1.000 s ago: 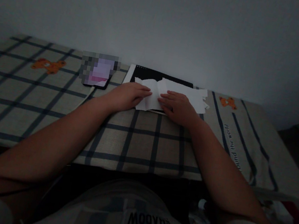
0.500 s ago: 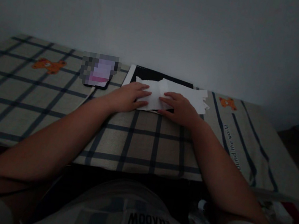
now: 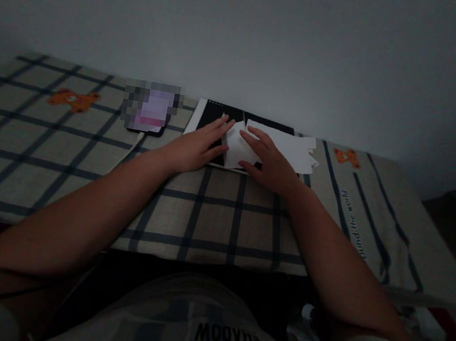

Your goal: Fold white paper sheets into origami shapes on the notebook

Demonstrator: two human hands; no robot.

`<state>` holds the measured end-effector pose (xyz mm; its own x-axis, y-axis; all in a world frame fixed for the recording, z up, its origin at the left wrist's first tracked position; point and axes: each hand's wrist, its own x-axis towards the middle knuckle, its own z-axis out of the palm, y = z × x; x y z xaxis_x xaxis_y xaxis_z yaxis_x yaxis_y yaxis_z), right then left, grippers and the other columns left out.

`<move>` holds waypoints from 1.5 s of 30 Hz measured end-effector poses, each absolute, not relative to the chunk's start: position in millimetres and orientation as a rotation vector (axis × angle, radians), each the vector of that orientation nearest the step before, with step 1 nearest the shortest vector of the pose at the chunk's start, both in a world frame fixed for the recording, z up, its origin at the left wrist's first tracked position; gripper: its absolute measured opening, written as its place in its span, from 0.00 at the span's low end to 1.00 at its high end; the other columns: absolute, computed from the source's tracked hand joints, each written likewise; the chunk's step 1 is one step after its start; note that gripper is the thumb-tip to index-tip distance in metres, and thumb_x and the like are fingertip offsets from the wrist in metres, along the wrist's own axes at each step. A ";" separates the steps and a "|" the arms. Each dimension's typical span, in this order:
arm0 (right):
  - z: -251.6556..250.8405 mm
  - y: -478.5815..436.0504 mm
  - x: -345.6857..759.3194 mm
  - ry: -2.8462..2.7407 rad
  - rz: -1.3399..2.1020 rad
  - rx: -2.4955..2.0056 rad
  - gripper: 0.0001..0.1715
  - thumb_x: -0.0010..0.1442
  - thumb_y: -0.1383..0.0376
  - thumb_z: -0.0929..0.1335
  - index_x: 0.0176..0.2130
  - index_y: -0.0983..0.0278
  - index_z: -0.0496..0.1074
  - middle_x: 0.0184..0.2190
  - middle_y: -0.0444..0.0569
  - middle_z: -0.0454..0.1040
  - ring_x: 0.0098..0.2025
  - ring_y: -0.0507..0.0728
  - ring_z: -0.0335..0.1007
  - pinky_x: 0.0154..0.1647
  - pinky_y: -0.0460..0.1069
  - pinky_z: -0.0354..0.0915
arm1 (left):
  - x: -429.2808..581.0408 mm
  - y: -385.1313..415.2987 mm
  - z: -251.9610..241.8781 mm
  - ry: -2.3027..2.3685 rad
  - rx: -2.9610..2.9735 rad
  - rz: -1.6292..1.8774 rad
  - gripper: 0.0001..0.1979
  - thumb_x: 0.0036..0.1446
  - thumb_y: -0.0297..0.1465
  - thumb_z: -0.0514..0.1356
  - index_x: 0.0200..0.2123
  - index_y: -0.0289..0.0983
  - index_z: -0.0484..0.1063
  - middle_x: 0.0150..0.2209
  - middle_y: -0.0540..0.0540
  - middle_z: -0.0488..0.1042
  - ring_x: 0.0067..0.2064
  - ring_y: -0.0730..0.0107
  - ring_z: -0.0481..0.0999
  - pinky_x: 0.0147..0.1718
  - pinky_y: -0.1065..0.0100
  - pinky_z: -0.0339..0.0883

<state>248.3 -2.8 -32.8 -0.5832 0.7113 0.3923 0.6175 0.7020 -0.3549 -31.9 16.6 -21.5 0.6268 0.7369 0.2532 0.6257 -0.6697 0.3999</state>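
Observation:
A white sheet of paper [image 3: 237,147] lies on a flat black pad with a white left border [image 3: 216,111]. My left hand [image 3: 199,145] is at the sheet's left edge, its fingers stretched out and apart, fingertips touching the paper. The sheet's left part stands up a little there. My right hand [image 3: 271,163] rests with spread fingers over the sheet's right side. Under and beyond the right hand, more white paper with a ragged right edge [image 3: 297,152] extends to the right. Whether it is one piece with the sheet I cannot tell.
Left of the pad, a phone [image 3: 154,110] with a blurred screen lies with a white cable [image 3: 127,154] attached. A checked cloth with orange bear prints [image 3: 237,219] covers the table. A grey wall [image 3: 251,39] stands behind. Below right is a clear plastic bottle [image 3: 304,337].
The sheet's left part has been folded or drawn up toward the right, showing more of the black pad. My left fingers now point further forward, and the right fingers have shifted slightly.

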 end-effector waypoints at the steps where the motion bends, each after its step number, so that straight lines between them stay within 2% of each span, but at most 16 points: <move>1: -32.9 -3.3 246.8 -2.399 0.263 -1.007 0.44 0.73 0.52 0.70 0.80 0.51 0.57 0.81 0.54 0.58 0.82 0.70 0.53 0.80 0.72 0.56 | -30.2 15.2 -20.9 1.096 2.576 0.568 0.36 0.78 0.44 0.50 0.82 0.38 0.49 0.83 0.36 0.51 0.83 0.52 0.52 0.79 0.49 0.52; 4: -35.0 -3.2 244.5 -2.414 0.333 -0.975 0.45 0.73 0.50 0.70 0.81 0.54 0.56 0.80 0.56 0.61 0.80 0.69 0.58 0.80 0.71 0.57 | -25.7 12.0 -19.0 1.098 2.596 0.414 0.33 0.78 0.41 0.50 0.79 0.34 0.57 0.79 0.34 0.62 0.79 0.53 0.63 0.77 0.52 0.56; 8: -37.5 -3.3 244.7 -2.420 0.396 -1.033 0.51 0.71 0.48 0.72 0.82 0.57 0.53 0.78 0.59 0.64 0.77 0.70 0.64 0.78 0.71 0.61 | -25.1 11.4 -18.1 1.101 2.678 0.207 0.31 0.78 0.43 0.50 0.74 0.31 0.67 0.79 0.32 0.61 0.80 0.48 0.59 0.79 0.46 0.51; 12: -36.1 -6.0 244.0 -2.443 0.414 -1.085 0.52 0.69 0.52 0.75 0.81 0.59 0.55 0.77 0.61 0.66 0.75 0.71 0.67 0.76 0.70 0.65 | -28.6 12.5 -18.5 1.062 2.724 0.169 0.38 0.71 0.51 0.62 0.75 0.35 0.67 0.80 0.32 0.58 0.81 0.43 0.58 0.79 0.41 0.49; 14: -35.6 -6.7 243.5 -2.460 0.416 -1.078 0.51 0.68 0.51 0.76 0.80 0.59 0.59 0.76 0.60 0.67 0.75 0.71 0.68 0.76 0.70 0.65 | -30.0 13.4 -18.7 1.048 2.738 0.202 0.42 0.66 0.52 0.68 0.74 0.36 0.69 0.79 0.31 0.61 0.79 0.41 0.61 0.78 0.42 0.52; 16: -36.0 -6.4 243.7 -2.476 0.405 -1.066 0.48 0.67 0.51 0.76 0.78 0.60 0.64 0.75 0.60 0.69 0.75 0.71 0.68 0.76 0.71 0.64 | -30.7 14.6 -18.5 1.020 2.752 0.272 0.37 0.65 0.48 0.69 0.71 0.37 0.73 0.76 0.33 0.67 0.76 0.42 0.67 0.76 0.45 0.59; 19: -37.8 -5.2 245.4 -2.489 0.373 -1.053 0.41 0.67 0.54 0.76 0.73 0.61 0.71 0.73 0.60 0.72 0.75 0.69 0.69 0.77 0.70 0.63 | -31.1 15.6 -17.3 0.926 2.772 0.389 0.25 0.69 0.40 0.66 0.65 0.39 0.80 0.68 0.37 0.78 0.69 0.48 0.76 0.69 0.50 0.68; 21: -38.4 -4.7 246.7 -2.488 0.363 -1.047 0.37 0.68 0.56 0.76 0.72 0.60 0.73 0.72 0.58 0.74 0.74 0.68 0.70 0.77 0.69 0.64 | -30.9 15.3 -16.4 0.868 2.772 0.443 0.20 0.71 0.38 0.64 0.62 0.40 0.82 0.63 0.39 0.82 0.65 0.52 0.80 0.67 0.52 0.71; 24: -36.7 -5.6 247.4 -2.486 0.371 -1.023 0.35 0.68 0.57 0.75 0.70 0.57 0.75 0.71 0.56 0.75 0.73 0.67 0.72 0.76 0.69 0.66 | -30.4 14.8 -16.0 0.854 2.759 0.519 0.17 0.72 0.37 0.62 0.58 0.40 0.85 0.58 0.40 0.85 0.62 0.53 0.82 0.64 0.52 0.73; 31: -28.4 -11.7 243.7 -2.450 0.317 -1.047 0.29 0.70 0.61 0.70 0.68 0.61 0.78 0.67 0.56 0.79 0.70 0.65 0.76 0.74 0.66 0.69 | -29.6 14.3 -13.6 0.883 2.785 0.589 0.16 0.75 0.37 0.58 0.50 0.40 0.87 0.50 0.41 0.88 0.57 0.52 0.83 0.60 0.51 0.75; 39: -24.4 -9.3 242.8 -2.442 0.262 -1.030 0.25 0.72 0.66 0.65 0.62 0.59 0.82 0.58 0.52 0.86 0.59 0.62 0.83 0.64 0.62 0.75 | -25.8 9.8 -11.8 0.886 2.762 0.721 0.15 0.74 0.37 0.59 0.50 0.41 0.86 0.50 0.41 0.87 0.55 0.53 0.83 0.58 0.51 0.75; 42: -22.3 -8.7 244.2 -2.423 0.243 -1.048 0.24 0.72 0.67 0.64 0.59 0.59 0.83 0.57 0.50 0.87 0.58 0.62 0.83 0.62 0.61 0.75 | -27.0 11.6 -12.1 0.883 2.752 0.763 0.15 0.72 0.34 0.61 0.54 0.41 0.85 0.55 0.40 0.85 0.58 0.53 0.82 0.60 0.50 0.74; 45: -21.3 -7.6 245.9 -2.361 0.236 -1.078 0.23 0.71 0.68 0.64 0.57 0.58 0.84 0.54 0.50 0.88 0.56 0.62 0.84 0.61 0.61 0.76 | -31.7 16.2 -13.0 0.983 2.750 0.743 0.20 0.67 0.32 0.64 0.61 0.40 0.82 0.63 0.39 0.82 0.65 0.48 0.79 0.65 0.46 0.71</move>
<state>245.9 -7.6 -21.3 -0.5416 0.7432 0.3929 0.6508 0.6665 -0.3636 -31.7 16.2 -13.0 0.6669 0.6243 0.4067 0.5611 -0.7800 0.2771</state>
